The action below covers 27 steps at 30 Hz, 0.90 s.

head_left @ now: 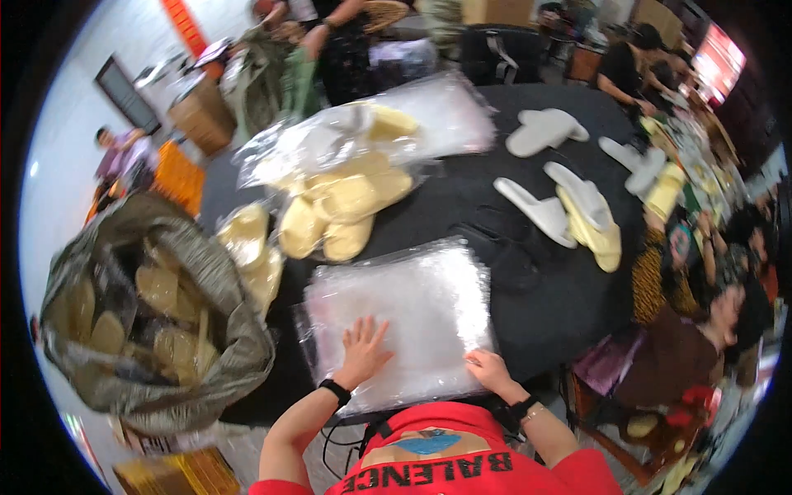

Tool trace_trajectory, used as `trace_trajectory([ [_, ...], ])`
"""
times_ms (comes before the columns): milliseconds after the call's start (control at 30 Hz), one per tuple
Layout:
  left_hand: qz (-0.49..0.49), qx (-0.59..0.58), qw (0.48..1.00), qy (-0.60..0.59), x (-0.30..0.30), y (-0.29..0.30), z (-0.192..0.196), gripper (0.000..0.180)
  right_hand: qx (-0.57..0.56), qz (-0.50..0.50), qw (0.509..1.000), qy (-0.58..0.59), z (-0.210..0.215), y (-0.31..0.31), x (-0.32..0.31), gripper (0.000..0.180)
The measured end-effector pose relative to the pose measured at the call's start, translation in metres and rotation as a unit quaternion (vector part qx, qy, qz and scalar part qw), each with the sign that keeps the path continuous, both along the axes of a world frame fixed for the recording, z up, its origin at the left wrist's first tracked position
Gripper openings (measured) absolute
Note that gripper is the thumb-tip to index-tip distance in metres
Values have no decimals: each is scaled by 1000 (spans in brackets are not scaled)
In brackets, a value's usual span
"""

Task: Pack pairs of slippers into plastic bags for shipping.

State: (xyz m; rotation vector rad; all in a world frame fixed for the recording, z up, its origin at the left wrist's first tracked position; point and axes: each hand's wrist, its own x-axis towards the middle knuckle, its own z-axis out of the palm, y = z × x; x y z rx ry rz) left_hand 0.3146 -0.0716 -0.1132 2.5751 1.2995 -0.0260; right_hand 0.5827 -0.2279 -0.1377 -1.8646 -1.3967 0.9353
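Note:
A stack of clear plastic bags (412,289) lies on the black table in front of me. My left hand (365,355) rests flat on its left part, fingers spread. At the right edge of the stack, my right hand (492,370) has its fingers closed together on the rim of a plastic bag; how many layers it pinches I cannot tell. Just beyond the stack sit yellow slippers (346,202) in clear bags, heaped at the far left. Dark slippers (507,247) blend into the tabletop to the right of the stack.
A large grey-green sack (247,330) holding bagged yellow slippers stands at the left. White slippers (536,210) and a yellow slipper (601,243) lie on the right side of the black table (553,305). More plastic bags (454,115) lie at the far edge. Several people work around.

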Motion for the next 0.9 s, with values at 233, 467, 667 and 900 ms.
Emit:
trace_trajectory([
  [233, -83, -64, 993, -54, -28, 14, 16, 72, -97, 31, 985, -138, 28, -5, 3, 25],
  [467, -151, -53, 987, -9, -33, -9, -9, 78, 89, 203, 935, -276, 29, 7, -15, 48],
  [667, -9, -58, 993, -107, -39, 26, 11, 44, -14, 277, 939, -203, 14, 8, -18, 62],
  [900, 347, 347, 665, -563, -129, 163, 181, 50, -20, 257, 941, -220, 7, 6, -19, 62],
])
